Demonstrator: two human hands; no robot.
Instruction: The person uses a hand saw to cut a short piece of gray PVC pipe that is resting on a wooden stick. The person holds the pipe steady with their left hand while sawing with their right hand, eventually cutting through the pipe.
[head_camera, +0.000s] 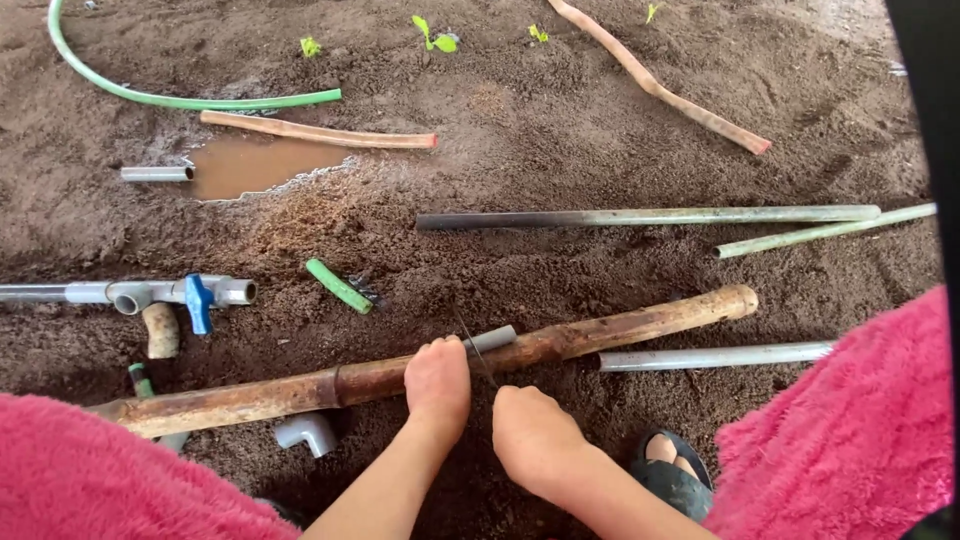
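Grey pipe piece (490, 338) on bamboo pole (400, 375), left hand (437, 385) pressing it, right hand (535, 435) gripping thin blade (474, 348).

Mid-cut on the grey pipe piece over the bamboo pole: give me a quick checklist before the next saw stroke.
1. Left hand pressing pipe piece onto pole: ok.
2. Right hand gripping blade: ok.
3. Blade across the pipe piece: ok.
4. Left fingers away from blade: not ok, right beside it.
5. Pole lying flat on soil: ok.
6. Depth of cut: cannot tell.
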